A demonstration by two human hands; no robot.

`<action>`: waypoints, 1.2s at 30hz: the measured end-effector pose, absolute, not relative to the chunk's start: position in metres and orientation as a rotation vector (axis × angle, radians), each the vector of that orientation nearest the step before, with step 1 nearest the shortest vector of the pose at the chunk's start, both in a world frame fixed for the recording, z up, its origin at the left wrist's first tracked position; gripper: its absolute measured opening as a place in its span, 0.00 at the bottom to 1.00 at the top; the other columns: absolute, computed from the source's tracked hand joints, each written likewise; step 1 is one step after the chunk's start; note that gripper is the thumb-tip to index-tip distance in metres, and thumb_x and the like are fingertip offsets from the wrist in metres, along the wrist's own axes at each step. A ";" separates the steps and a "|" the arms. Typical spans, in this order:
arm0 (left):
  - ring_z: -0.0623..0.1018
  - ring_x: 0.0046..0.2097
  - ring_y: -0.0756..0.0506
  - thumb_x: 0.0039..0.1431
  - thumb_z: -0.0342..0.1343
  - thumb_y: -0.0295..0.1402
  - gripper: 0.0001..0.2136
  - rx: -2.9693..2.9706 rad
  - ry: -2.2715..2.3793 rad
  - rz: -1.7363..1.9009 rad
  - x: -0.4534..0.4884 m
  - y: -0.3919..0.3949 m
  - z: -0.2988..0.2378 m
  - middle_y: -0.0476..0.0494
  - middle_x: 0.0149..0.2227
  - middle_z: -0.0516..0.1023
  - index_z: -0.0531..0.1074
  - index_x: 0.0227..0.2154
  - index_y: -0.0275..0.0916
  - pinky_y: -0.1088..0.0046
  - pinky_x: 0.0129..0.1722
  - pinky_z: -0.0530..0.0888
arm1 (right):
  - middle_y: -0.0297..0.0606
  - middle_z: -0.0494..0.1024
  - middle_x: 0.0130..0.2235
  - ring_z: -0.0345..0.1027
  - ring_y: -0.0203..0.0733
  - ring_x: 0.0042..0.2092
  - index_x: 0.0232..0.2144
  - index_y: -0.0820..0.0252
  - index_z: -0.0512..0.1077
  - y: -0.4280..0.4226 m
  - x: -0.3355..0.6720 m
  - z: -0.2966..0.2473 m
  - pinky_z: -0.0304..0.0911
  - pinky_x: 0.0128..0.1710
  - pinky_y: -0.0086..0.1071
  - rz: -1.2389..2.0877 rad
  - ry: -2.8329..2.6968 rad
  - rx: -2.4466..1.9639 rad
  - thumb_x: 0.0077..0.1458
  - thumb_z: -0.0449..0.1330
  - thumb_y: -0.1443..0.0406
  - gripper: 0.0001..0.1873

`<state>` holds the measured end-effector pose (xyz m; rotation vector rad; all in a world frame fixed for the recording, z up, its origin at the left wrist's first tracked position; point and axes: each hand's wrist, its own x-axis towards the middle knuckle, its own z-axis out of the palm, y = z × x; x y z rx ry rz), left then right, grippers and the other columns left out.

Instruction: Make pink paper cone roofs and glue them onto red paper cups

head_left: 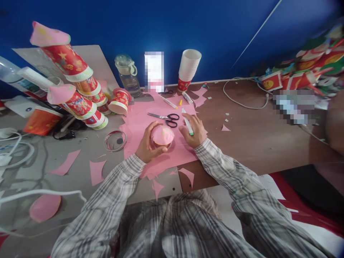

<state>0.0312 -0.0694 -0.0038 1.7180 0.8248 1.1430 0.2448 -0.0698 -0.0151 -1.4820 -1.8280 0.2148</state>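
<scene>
A red cup [162,144] is held over the pink sheet [185,156]; whether the sheet is touched by it cannot be judged. On its top a pink paper cap [162,134] is seen, low and cone-shaped, with yellow-green marks. By the left hand [146,146] the cup is clasped from its side, the fingers being curved and moderately spread around it. In the right hand [196,132] a white marker [187,123] with green end is held between thumb and bent fingers. Just behind the cup, scissors [168,117] are laid, so little room is left there. Between cup and right hand a gap is kept. Near the front edge of the bench [242,125], pink scraps [189,175] are scattered.
</scene>
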 end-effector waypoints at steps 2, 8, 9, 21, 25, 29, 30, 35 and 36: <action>0.59 0.56 0.36 0.36 0.59 0.47 0.41 1.704 0.837 1.134 0.031 -0.069 -0.006 0.35 0.55 0.56 0.47 0.53 0.41 0.51 0.55 0.57 | 0.53 0.80 0.49 0.72 0.49 0.52 0.59 0.69 0.67 -0.067 0.246 -0.016 0.62 0.57 0.43 0.213 -1.839 -1.593 0.65 0.47 0.53 0.31; 0.59 0.56 0.37 0.36 0.59 0.47 0.41 1.675 0.829 1.117 0.031 -0.069 -0.009 0.35 0.55 0.55 0.47 0.53 0.41 0.53 0.55 0.57 | 0.48 0.82 0.50 0.71 0.45 0.52 0.60 0.66 0.67 -0.058 0.250 -0.017 0.50 0.63 0.37 0.177 -1.878 -1.822 0.68 0.44 0.58 0.26; 0.58 0.56 0.37 0.37 0.59 0.47 0.41 1.675 0.831 1.119 0.031 -0.069 -0.009 0.35 0.55 0.55 0.48 0.53 0.41 0.53 0.56 0.57 | 0.48 0.81 0.51 0.70 0.45 0.53 0.60 0.66 0.67 -0.058 0.250 -0.016 0.49 0.63 0.38 0.175 -1.887 -1.850 0.67 0.46 0.58 0.26; 0.61 0.55 0.37 0.37 0.60 0.44 0.37 1.625 0.813 1.132 0.032 -0.069 -0.004 0.35 0.54 0.59 0.52 0.51 0.40 0.54 0.55 0.58 | 0.55 0.72 0.55 0.61 0.55 0.54 0.63 0.63 0.65 -0.054 0.246 -0.003 0.45 0.52 0.44 0.316 -2.028 -2.144 0.61 0.54 0.51 0.34; 0.62 0.54 0.39 0.39 0.59 0.43 0.33 1.628 0.806 1.150 0.033 -0.069 -0.003 0.36 0.52 0.61 0.56 0.49 0.39 0.56 0.54 0.59 | 0.54 0.71 0.54 0.60 0.55 0.54 0.63 0.63 0.65 -0.053 0.247 -0.004 0.44 0.51 0.44 0.323 -2.033 -2.171 0.59 0.56 0.51 0.35; 0.64 0.52 0.39 0.39 0.59 0.43 0.31 1.637 0.841 1.161 0.034 -0.069 0.000 0.37 0.50 0.63 0.58 0.48 0.40 0.56 0.52 0.62 | 0.54 0.69 0.55 0.59 0.55 0.54 0.61 0.62 0.67 -0.053 0.245 -0.004 0.45 0.51 0.44 0.330 -2.027 -2.195 0.59 0.57 0.50 0.34; 0.64 0.52 0.39 0.39 0.59 0.43 0.31 1.640 0.841 1.164 0.034 -0.070 0.000 0.36 0.50 0.63 0.58 0.47 0.39 0.56 0.52 0.62 | 0.54 0.69 0.55 0.59 0.55 0.55 0.61 0.62 0.67 -0.053 0.245 -0.004 0.45 0.51 0.44 0.331 -2.025 -2.201 0.59 0.57 0.50 0.33; 0.65 0.51 0.40 0.40 0.59 0.43 0.30 1.660 0.839 1.164 0.034 -0.070 -0.002 0.36 0.51 0.63 0.57 0.47 0.39 0.57 0.52 0.62 | 0.55 0.68 0.54 0.58 0.56 0.55 0.60 0.62 0.68 -0.055 0.243 -0.003 0.46 0.53 0.46 0.334 -2.010 -2.225 0.59 0.56 0.50 0.32; 0.65 0.51 0.39 0.40 0.59 0.43 0.30 1.666 0.849 1.164 0.034 -0.070 -0.002 0.36 0.51 0.63 0.58 0.47 0.39 0.57 0.52 0.63 | 0.55 0.68 0.54 0.59 0.56 0.55 0.60 0.61 0.68 -0.055 0.243 -0.002 0.47 0.53 0.46 0.333 -2.005 -2.228 0.59 0.57 0.49 0.33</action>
